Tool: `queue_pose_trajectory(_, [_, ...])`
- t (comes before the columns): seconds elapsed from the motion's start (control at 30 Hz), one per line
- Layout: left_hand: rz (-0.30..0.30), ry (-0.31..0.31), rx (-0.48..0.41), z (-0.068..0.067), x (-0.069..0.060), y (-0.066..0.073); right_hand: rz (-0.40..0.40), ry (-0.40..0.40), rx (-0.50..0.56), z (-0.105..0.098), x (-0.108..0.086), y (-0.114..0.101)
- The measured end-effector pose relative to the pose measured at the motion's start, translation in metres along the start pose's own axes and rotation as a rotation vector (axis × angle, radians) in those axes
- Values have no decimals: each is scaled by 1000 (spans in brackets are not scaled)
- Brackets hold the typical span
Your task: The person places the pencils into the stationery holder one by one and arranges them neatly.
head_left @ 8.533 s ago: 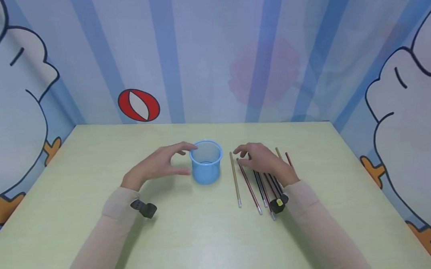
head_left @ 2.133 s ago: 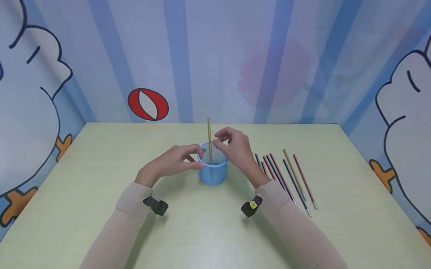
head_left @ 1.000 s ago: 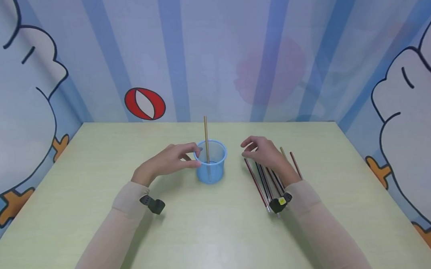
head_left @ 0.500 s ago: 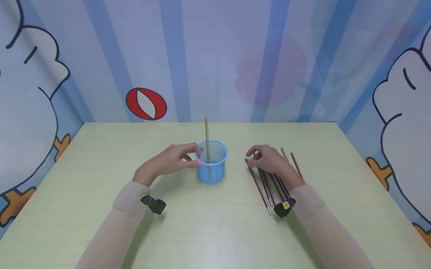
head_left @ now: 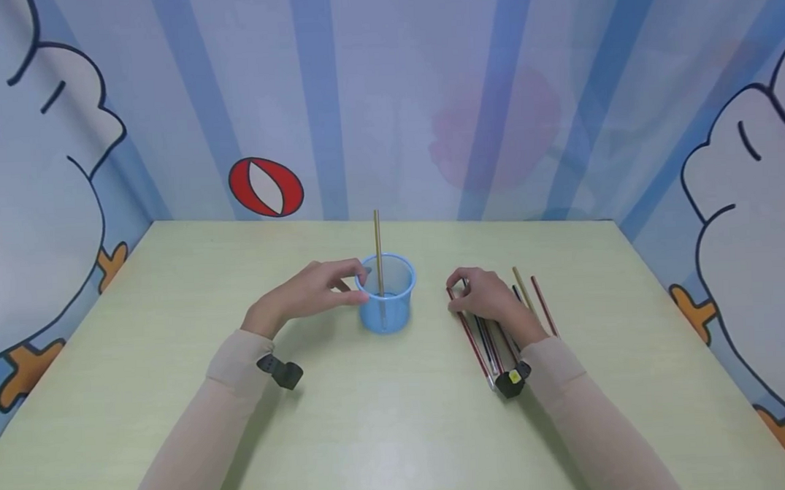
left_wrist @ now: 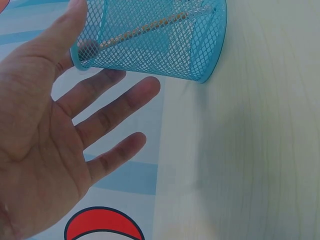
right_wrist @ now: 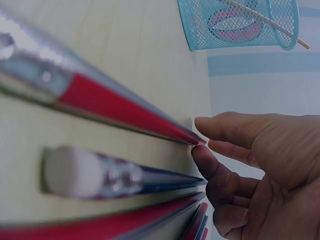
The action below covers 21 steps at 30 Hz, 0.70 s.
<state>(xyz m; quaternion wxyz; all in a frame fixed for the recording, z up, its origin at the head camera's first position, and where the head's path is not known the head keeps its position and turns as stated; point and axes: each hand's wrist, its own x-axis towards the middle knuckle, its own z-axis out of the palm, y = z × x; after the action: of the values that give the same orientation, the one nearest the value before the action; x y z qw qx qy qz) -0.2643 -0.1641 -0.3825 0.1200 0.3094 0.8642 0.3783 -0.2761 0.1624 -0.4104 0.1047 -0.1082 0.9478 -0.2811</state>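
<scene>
A blue mesh cup [head_left: 385,315] stands upright with one gold pencil [head_left: 377,238] leaning inside it. At the cup's left rim, my left hand [head_left: 302,289] holds on with thumb and index finger; the left wrist view shows the other fingers of this hand [left_wrist: 50,125] spread below the cup [left_wrist: 150,45]. My right hand [head_left: 490,295] is low over several pencils lying on the table. Its thumb and index finger close around the far end of the leftmost red pencil [head_left: 474,344]. In the right wrist view that red pencil [right_wrist: 115,107] runs up to the fingertips of the hand [right_wrist: 270,165].
Right of the red pencil lie several dark and red pencils, partly under my right hand and wrist. Farther right are a gold pencil [head_left: 524,287] and another red pencil [head_left: 543,304]. The pale table [head_left: 388,435] meets a striped blue backdrop [head_left: 393,113] at its back edge.
A gold pencil from the table now stands in the cup. My right hand has moved from the cup back to the pencils, lowered, and closed its fingertips at a red one.
</scene>
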Motion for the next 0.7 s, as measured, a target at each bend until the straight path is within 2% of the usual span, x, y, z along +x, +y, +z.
queue_pose_trajectory(0.23, [-2, -5, -10, -1, 0, 1, 27, 12, -82, 3, 5, -4])
queue_pose_trajectory(0.7, [-21, -4, -17, 0, -2, 1, 26, 24, -35, -3, 3, -7])
